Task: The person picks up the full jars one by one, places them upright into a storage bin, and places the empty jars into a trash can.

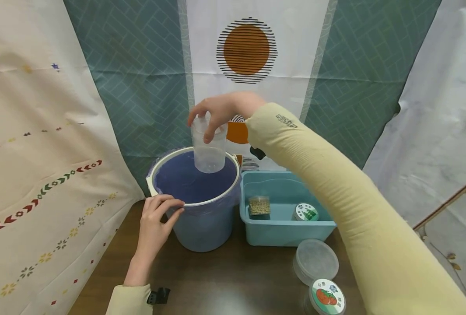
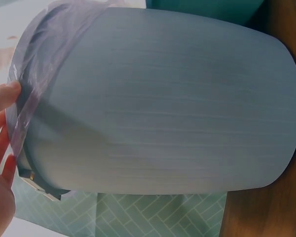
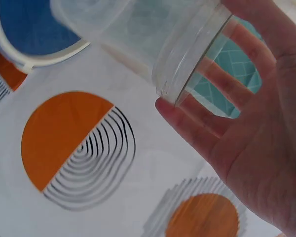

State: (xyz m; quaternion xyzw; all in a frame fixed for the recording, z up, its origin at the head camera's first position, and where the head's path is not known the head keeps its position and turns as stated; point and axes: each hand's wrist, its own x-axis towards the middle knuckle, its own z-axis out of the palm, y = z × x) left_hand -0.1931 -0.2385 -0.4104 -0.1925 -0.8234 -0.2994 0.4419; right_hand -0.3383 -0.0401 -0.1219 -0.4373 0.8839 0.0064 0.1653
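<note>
The left hand point(image 1: 155, 218) pinches the near-left rim of the bin point(image 1: 203, 229), fingers curled at its plastic liner point(image 2: 44, 59); the bin stands at the left of the table point(image 1: 225, 284), toward the far edge. Above the bin's mouth, the right hand point(image 1: 224, 111) holds a clear cup point(image 1: 209, 151) by its top, fingers bent round the neck. The cup shows no contents and is not yet let go, so I judge this step is partway through; whether its base is below the rim I cannot tell. Rightward, the tub point(image 1: 288, 234) holds a bead jar point(image 1: 259, 205) by its near-left corner and a green-lidded jar point(image 1: 306, 212) along its near edge. Nearer, outside the tub, a frosted container point(image 1: 317, 260) and a tomato-lidded jar point(image 1: 328, 297) seem left to deal with.
</note>
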